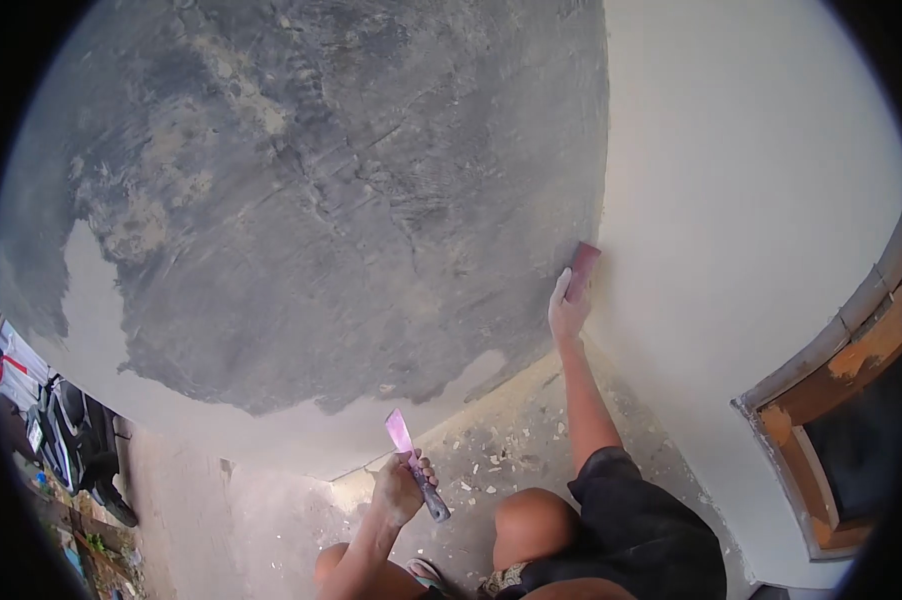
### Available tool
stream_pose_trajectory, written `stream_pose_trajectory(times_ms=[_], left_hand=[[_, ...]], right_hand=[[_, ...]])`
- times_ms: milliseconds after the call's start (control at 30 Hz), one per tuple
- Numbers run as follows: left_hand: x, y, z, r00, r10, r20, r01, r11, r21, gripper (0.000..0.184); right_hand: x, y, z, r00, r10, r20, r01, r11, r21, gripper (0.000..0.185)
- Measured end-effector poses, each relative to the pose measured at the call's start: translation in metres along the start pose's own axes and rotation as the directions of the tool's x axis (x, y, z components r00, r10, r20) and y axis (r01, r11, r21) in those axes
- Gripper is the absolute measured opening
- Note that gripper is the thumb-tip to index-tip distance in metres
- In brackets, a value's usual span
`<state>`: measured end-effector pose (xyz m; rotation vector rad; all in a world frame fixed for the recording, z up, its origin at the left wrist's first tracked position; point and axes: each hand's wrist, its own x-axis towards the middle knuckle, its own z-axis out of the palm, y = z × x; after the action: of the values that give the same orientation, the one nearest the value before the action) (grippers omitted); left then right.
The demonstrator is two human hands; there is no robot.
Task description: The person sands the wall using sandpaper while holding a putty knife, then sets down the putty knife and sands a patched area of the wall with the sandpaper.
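Note:
My right hand [568,312] grips a flat reddish-brown block [583,270] and holds it at the corner where the grey wall [371,200] meets the white wall [741,200]. Lower down, my left hand [401,490] is closed round the dark handle of a putty knife [400,432], whose blade points up and shines pinkish. The knife is near the bottom edge of the grey wall. Rough dark grey patches cover most of that wall, with a smoother pale band along its lower edge.
Pale chips lie scattered on the floor [491,470] below the wall. At the right is a wooden-framed opening [806,460] in the white wall. A parked motorcycle [76,440] stands at the far left. My bent knees are at the bottom.

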<state>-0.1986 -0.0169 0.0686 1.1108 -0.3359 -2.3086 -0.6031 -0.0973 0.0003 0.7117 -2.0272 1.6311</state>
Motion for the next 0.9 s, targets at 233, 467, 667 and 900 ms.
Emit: stream_pose_trajectory(times_ms=[233,467,667,900], left_hand=[[0.104,-0.056,-0.026,0.979,-0.18,0.094,0.157,0.964,0.213,0.013],[0.145,-0.058,-0.052,0.947,-0.273,0.167,0.211,0.924,0.318,0.023],[0.13,-0.057,-0.045,0.945,-0.267,0.188,0.199,0.927,0.318,0.024],[0.119,-0.053,-0.037,0.945,-0.265,0.192,0.192,0.924,0.332,0.026]], right_hand=[[-0.02,0.025,-0.005,0.926,0.307,0.22,-0.228,0.919,-0.322,0.065],[0.09,-0.102,-0.02,0.991,0.132,-0.001,-0.131,0.989,0.067,0.058],[0.043,-0.09,-0.018,0.995,-0.079,-0.06,0.083,0.994,0.074,0.056],[0.009,0.028,0.018,0.986,0.162,0.029,-0.159,0.983,-0.09,0.059]])
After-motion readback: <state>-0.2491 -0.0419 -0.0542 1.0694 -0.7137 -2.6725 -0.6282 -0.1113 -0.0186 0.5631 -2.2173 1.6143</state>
